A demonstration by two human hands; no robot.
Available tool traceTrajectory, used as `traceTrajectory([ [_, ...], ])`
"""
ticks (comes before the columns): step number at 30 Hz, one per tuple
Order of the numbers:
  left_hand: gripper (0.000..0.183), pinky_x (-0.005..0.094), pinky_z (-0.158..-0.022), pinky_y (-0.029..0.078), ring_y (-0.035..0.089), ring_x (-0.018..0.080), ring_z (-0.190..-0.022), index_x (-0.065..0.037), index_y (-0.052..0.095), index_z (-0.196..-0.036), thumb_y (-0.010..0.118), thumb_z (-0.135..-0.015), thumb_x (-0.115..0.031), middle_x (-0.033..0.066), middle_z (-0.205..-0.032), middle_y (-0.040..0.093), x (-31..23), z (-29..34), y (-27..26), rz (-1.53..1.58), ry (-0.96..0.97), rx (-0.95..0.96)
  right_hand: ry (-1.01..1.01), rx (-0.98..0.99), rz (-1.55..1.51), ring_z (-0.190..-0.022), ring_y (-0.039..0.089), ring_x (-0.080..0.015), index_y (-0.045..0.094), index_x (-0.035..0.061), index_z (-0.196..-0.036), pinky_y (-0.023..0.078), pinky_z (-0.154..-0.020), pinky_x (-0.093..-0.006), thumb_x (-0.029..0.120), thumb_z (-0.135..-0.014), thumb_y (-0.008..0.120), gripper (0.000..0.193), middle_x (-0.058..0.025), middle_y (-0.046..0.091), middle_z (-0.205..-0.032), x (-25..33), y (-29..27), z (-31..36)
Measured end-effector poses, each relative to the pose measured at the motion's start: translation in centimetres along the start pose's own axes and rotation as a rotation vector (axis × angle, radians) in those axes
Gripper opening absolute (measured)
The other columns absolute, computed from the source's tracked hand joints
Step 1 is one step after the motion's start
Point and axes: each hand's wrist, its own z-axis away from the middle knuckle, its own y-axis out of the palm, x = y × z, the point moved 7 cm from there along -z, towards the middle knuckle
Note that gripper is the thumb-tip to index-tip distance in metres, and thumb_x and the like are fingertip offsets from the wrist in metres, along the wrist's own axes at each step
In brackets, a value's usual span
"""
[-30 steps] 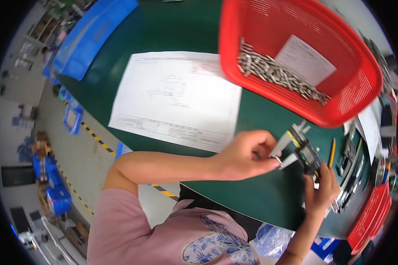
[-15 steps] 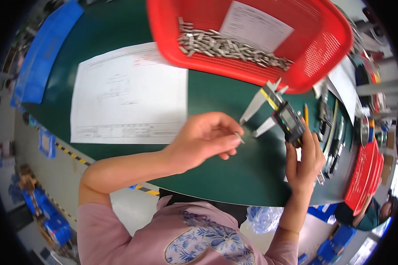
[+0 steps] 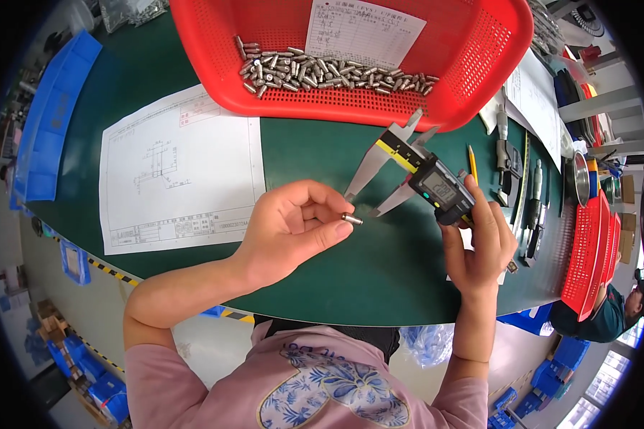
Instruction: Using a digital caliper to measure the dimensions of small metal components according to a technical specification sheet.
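Observation:
Between the thumb and fingers of my left hand point(image 3: 290, 225) is a small metal pin point(image 3: 351, 218), its stepped tip pointing right. My right hand point(image 3: 483, 247) is closed round a digital caliper point(image 3: 436, 187) with a lit display. The caliper's long jaws point(image 3: 383, 182) stand apart and point down to the left. One jaw tip is close to the pin; whether they touch I cannot tell. Beyond the caliper, a red plastic basket point(image 3: 265, 107) holds many similar metal pins point(image 3: 322, 74) and a printed sheet point(image 3: 365, 32).
A drawing sheet point(image 3: 182, 171) lies on the green table point(image 3: 379, 286) at left, near a blue bin point(image 3: 57, 118). At right lie a pencil point(image 3: 472, 163), a micrometer point(image 3: 508, 161) and other measuring tools. Red baskets point(image 3: 590, 250) and another person point(image 3: 608, 314) are at the far right.
The view has shifted, and the red basket now appears further left. Both hands keep their holds. The pin has turned so its length shows, and the caliper's display now faces more toward me.

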Motion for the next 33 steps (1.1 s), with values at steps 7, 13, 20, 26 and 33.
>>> traceTrajectory([
  [7, 0.013, 0.0262, -0.065, 0.044, 0.053, 0.0123, -0.073, -0.005, 0.052, -0.097, 0.052, -0.085, -0.008, 0.0057, -0.090, 0.053, 1.1, 0.2, -0.5, 0.363, -0.270, -0.012, 0.020, 0.012, 0.012, -0.046, 0.048, -0.0148, 0.057, -0.0030, -0.106, 0.037, -0.042, -0.0243, 0.007, -0.061, 0.070, 0.049, -0.0056, 0.050, -0.060, -0.1, 0.2, -0.3],
  [13, 0.016, 0.0263, -0.068, 0.047, 0.057, 0.0131, -0.074, -0.005, 0.054, -0.102, 0.049, -0.087, -0.010, 0.0052, -0.089, 0.057, 1.8, 0.5, 0.4, 0.643, -0.360, 0.097, 0.077, -0.002, -0.067, -0.047, 0.049, -0.0137, 0.057, -0.0022, -0.106, 0.037, -0.042, -0.0236, 0.007, -0.063, 0.070, 0.046, -0.0059, 0.051, -0.061, 0.0, 0.1, -0.3],
  [20, 0.014, 0.0273, -0.068, 0.046, 0.056, 0.0144, -0.073, -0.005, 0.054, -0.099, 0.050, -0.086, -0.008, 0.0059, -0.090, 0.056, 2.6, 0.9, 1.0, 0.686, -0.420, 0.134, 0.557, 0.307, -0.317, -0.046, 0.042, -0.0139, 0.057, -0.0002, -0.084, 0.037, -0.046, -0.0268, 0.010, -0.066, 0.068, 0.023, -0.0065, 0.049, -0.058, 0.6, 1.8, -1.9],
  [26, 0.010, 0.0278, -0.067, 0.046, 0.056, 0.0160, -0.072, -0.006, 0.055, -0.094, 0.050, -0.085, -0.005, 0.0075, -0.089, 0.058, 2.8, 1.0, 1.4, 0.706, -0.426, 0.143, 0.696, 0.713, -0.869, -0.048, 0.034, -0.0064, 0.055, -0.0046, -0.069, 0.029, -0.042, -0.0259, 0.008, -0.074, 0.061, 0.015, -0.0021, 0.039, -0.050, 3.3, 5.1, -2.2],
  [33, 0.010, 0.0271, -0.067, 0.045, 0.055, 0.0157, -0.075, -0.006, 0.054, -0.096, 0.049, -0.087, -0.006, 0.0087, -0.091, 0.058, 2.6, 1.2, 1.5, 0.692, -0.372, 0.185, 0.740, 0.780, -1.001, -0.049, 0.033, -0.0025, 0.058, -0.0049, -0.070, 0.027, -0.041, -0.0234, 0.008, -0.076, 0.060, 0.014, 0.0030, 0.039, -0.051, 3.6, 6.2, -2.3],
])
